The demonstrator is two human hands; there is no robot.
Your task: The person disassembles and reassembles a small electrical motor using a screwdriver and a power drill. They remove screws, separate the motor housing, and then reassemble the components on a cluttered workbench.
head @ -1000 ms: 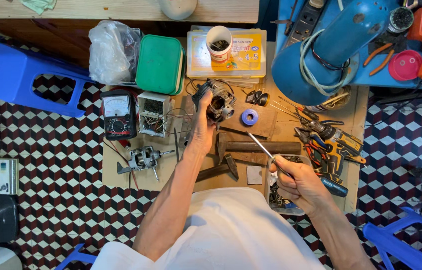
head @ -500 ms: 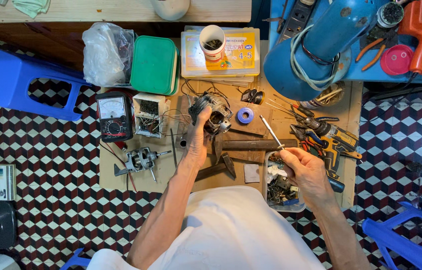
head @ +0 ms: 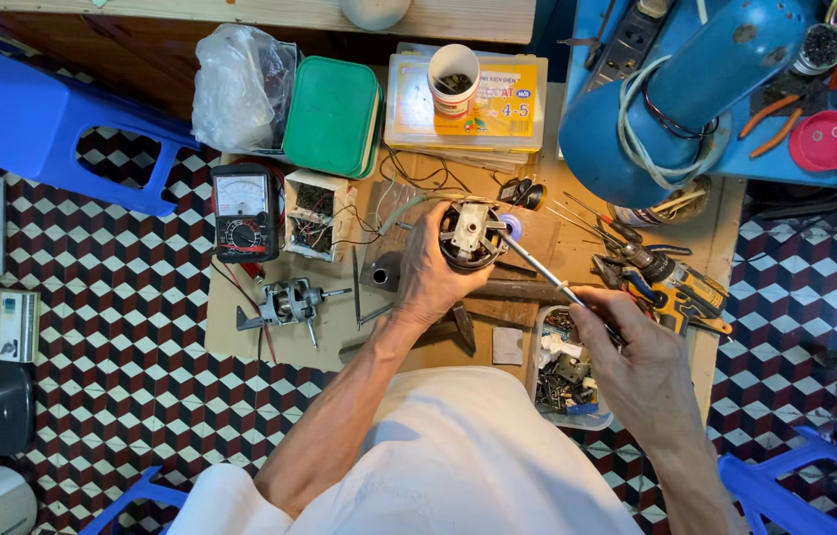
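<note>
Wooden bench [head: 270, 342], round motor [head: 468, 236] (metal), thin screwdriver [head: 537, 269]

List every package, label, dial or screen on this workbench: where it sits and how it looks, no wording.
Yellow-labelled clear flat box: top centre, rectangular, under a white cup.
Analog meter: left of the bench, black body, white dial face.
Green lidded box: left of the yellow box, rounded rectangle.
Clear plastic bag: far left, crumpled.

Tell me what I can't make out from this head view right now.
- Underside of the motor: hidden by the left hand wrapped round it.
- Screwdriver handle: buried in the right hand.
- Screwdriver tip at the motor: too small to tell what it touches.
- Parts tray: contents small, partly hidden by the right hand.
</note>
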